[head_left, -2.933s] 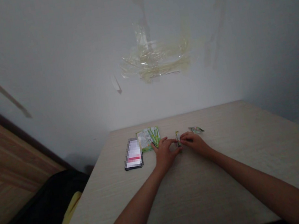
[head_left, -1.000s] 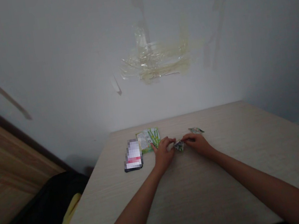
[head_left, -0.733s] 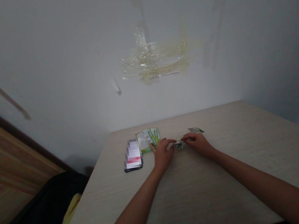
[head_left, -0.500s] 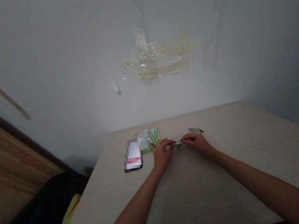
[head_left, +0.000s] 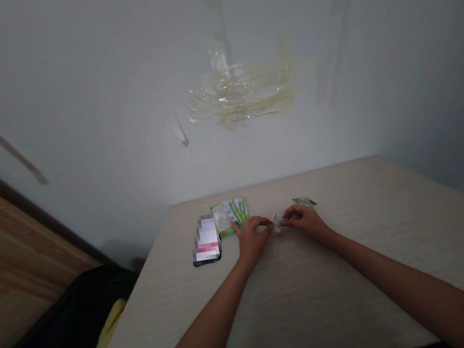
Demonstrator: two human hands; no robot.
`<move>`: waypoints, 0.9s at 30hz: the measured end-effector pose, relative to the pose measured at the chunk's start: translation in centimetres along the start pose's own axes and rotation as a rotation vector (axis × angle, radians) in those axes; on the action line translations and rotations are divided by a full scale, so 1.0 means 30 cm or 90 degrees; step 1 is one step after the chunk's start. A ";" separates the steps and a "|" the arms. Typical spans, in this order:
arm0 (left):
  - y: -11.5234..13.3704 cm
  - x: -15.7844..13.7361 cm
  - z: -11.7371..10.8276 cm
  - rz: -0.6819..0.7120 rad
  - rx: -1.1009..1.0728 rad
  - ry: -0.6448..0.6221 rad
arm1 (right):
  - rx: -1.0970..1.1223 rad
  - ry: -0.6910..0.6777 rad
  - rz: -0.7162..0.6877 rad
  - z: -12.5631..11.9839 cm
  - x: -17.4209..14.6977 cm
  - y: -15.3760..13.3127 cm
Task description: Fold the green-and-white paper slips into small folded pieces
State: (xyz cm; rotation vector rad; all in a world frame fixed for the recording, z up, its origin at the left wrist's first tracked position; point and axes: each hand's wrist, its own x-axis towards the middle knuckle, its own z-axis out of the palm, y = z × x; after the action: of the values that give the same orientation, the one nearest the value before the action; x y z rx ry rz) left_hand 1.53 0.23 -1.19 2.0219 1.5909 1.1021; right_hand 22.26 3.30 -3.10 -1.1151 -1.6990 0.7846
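Observation:
Between my two hands is a small whitish folded paper piece (head_left: pixel 277 222), too small to make out in detail. My left hand (head_left: pixel 254 239) pinches its left side between thumb and fingers. At its right side, my right hand (head_left: pixel 307 221) has thumb and forefinger closed on it. Green-and-white printed packets (head_left: pixel 229 216) lie just beyond my left hand, whose fingers come close to them. A small green printed piece (head_left: pixel 304 201) rests on the table behind my right hand.
A phone (head_left: pixel 206 242) with a blurred screen lies left of the packets. The light wooden table (head_left: pixel 363 294) meets a wall (head_left: pixel 116 98) with old clear tape (head_left: pixel 241 94). A black bag (head_left: pixel 60 339) and yellow cloth (head_left: pixel 106 326) are at the table's left side.
The small paper piece has turned between my fingers: its green underside showed before, and now it looks mostly whitish. Both hands stay in nearly the same place.

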 end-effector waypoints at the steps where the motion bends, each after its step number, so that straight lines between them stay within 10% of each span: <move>1: 0.002 0.000 -0.002 -0.002 0.000 0.000 | 0.002 0.000 0.002 0.000 0.000 0.000; 27: 0.022 0.005 -0.023 -0.031 0.036 0.014 | -0.091 -0.044 -0.056 -0.009 0.009 -0.008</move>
State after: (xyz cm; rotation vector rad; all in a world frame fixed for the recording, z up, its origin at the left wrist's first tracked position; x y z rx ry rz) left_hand 1.47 0.03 -0.25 2.0018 1.6905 1.0770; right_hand 22.41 3.46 -2.70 -1.1128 -1.8730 0.6613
